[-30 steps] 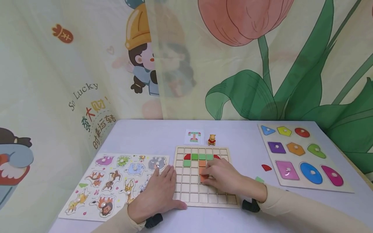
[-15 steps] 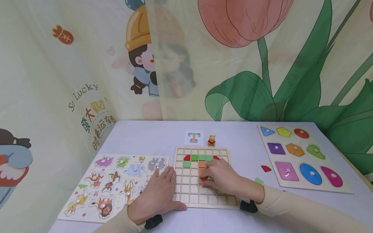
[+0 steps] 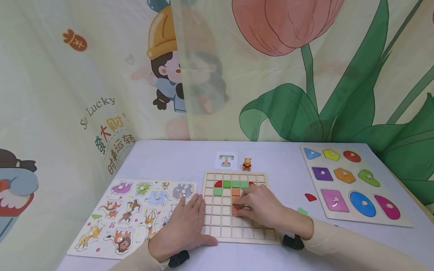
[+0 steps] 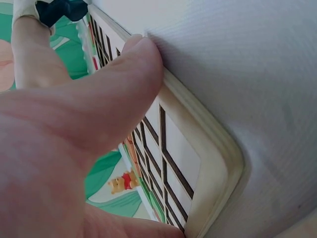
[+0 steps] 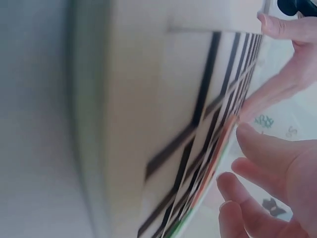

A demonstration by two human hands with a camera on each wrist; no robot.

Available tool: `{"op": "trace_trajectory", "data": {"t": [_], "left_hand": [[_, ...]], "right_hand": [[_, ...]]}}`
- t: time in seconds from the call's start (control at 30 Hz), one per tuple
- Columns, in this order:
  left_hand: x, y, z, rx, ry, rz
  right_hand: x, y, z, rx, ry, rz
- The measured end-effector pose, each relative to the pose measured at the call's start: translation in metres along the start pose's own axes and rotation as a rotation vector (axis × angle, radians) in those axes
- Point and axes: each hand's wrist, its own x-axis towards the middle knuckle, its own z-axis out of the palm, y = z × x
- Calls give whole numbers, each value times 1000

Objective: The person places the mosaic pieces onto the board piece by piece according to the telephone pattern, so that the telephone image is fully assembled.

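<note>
My right hand (image 3: 262, 205) is hovering its bent fingers over the nearest orange square tile (image 3: 235, 211), on the pale wooden grid board (image 3: 225, 230); whether I'm pinching it, I cannot tell. My left hand (image 3: 188, 222) is resting straight-fingered along the board's left edge.

The pale wooden grid board (image 3: 223, 219) lies flat, 3 orange tiles (image 3: 235, 200) in 1 column
</note>
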Motion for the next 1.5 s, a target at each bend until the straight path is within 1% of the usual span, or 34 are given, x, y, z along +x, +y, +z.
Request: {"op": "trace_trajectory", "data": {"t": [0.1, 0.2, 0.33, 0.5, 0.63, 0.77, 0.9, 1.03, 1.13, 1.27, 1.5], "left_hand": [[0, 0, 0, -8, 5, 3], [0, 0, 0, -10, 9, 3], [0, 0, -1, -4, 14, 2], [0, 0, -1, 1, 8, 3], [0, 0, 0, -2, 4, -1], [0, 0, 1, -5, 7, -1], [0, 0, 0, -2, 10, -1], [0, 0, 0, -3, 8, 1], [0, 0, 0, -1, 9, 3], [0, -1, 0, 3, 11, 5], [0, 0, -1, -12, 13, 9]], "right_hand": [[-6, 4, -5, -6, 27, 40], [-13, 10, -12, -14, 45, 119], [-25, 23, -22, -31, 66, 250], [-46, 44, -34, -32, 103, 378], [-64, 58, -44, -34, 98, 484], [-81, 70, -52, -48, 103, 562], [-96, 78, -56, -65, 96, 611], [-107, 85, -58, -84, 61, 659], [-113, 89, -58, -97, 44, 672], [-116, 93, -57, -106, 27, 663], [-119, 95, -51, -110, -17, 617]]}}
